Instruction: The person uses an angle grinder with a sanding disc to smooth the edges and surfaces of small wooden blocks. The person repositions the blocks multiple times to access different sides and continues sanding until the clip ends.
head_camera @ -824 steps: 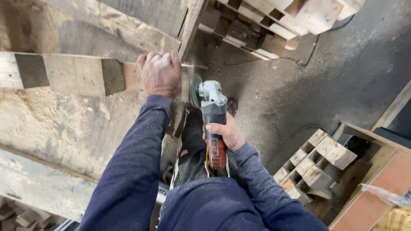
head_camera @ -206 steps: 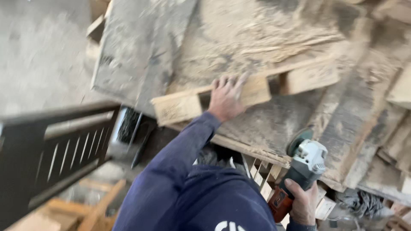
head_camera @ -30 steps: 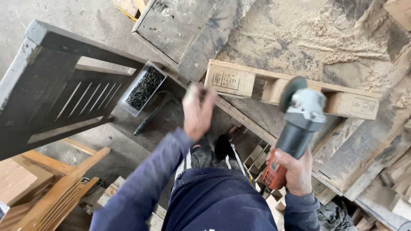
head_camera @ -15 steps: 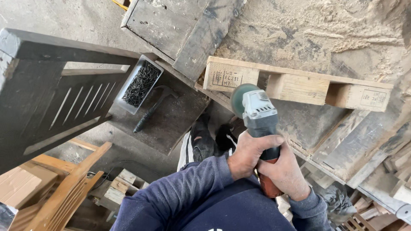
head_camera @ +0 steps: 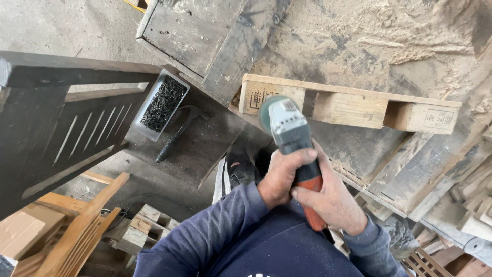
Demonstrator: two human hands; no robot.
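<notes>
Both hands are wrapped tight round the angle grinder (head_camera: 291,138): left hand (head_camera: 283,177) clamped on the grey body, right hand (head_camera: 330,200) closed on the orange rear handle just behind it. Blue sleeves bend in from the bottom, wrists close together. The grinder points up and away, its disc end right at the end block of a pale pallet piece (head_camera: 348,105) lying on the sawdusty boards. Off to the left, a hammer (head_camera: 179,132) lies beside a tray of dark nails (head_camera: 161,104) on the dark bench (head_camera: 205,149).
</notes>
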